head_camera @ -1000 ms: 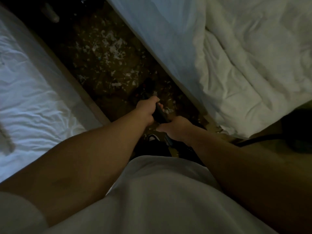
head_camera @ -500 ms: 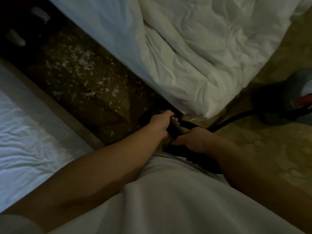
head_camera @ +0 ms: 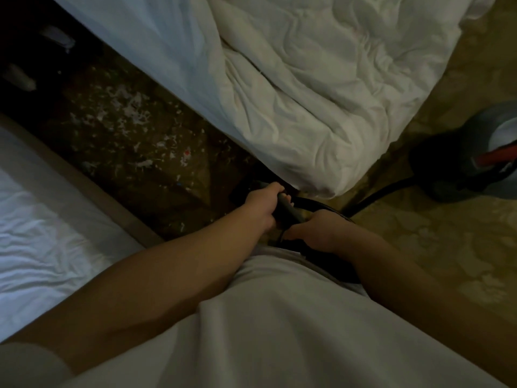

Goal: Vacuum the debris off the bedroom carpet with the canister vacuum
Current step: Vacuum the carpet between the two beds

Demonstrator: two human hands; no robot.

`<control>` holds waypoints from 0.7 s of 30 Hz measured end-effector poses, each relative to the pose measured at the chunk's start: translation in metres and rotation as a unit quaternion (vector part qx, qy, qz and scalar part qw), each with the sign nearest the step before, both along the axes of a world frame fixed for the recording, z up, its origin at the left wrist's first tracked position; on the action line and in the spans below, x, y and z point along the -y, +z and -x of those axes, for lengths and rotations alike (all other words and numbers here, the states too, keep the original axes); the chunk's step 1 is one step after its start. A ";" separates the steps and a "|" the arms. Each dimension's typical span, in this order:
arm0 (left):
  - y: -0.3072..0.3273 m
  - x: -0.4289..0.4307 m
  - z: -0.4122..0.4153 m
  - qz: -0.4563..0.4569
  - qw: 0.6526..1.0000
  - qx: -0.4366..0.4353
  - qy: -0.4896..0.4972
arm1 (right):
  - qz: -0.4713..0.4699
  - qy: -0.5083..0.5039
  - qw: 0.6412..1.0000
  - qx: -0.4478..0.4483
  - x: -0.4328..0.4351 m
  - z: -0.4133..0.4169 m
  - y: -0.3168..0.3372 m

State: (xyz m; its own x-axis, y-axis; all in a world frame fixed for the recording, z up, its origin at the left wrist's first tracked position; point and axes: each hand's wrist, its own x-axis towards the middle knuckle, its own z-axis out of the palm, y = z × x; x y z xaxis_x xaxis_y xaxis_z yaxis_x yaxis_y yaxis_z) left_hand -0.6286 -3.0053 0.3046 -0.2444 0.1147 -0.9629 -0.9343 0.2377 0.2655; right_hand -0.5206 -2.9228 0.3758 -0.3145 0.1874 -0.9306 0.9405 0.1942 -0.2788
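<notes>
White scraps of debris litter the dark patterned carpet in the gap between two beds. My left hand grips the dark vacuum wand near its upper part. My right hand holds the wand's handle just behind it. The wand's lower end and nozzle are lost in shadow by the bed corner. A black hose runs right to the grey canister vacuum, which has a red stripe and stands at the right edge.
A bed with a rumpled white duvet fills the upper right; its corner hangs close to my hands. A second bed with a white sheet lies at the left. Lighter carpet spreads on the right. Two dim objects lie at the far end of the gap.
The view has swung right, bringing the canister vacuum and lighter carpet into sight. My hands, still gripping the wand, have pulled back toward the near end of the gap, by the bed corner.
</notes>
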 end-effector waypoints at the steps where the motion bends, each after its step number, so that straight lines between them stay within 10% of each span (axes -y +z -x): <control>1: -0.001 0.003 0.008 -0.001 1.000 -0.001 0.004 | 0.001 0.006 1.000 -0.003 0.002 0.009 -0.002; 21: -0.025 0.206 0.382 0.043 0.997 0.002 0.060 | 0.022 0.066 0.997 0.015 0.188 0.390 -0.030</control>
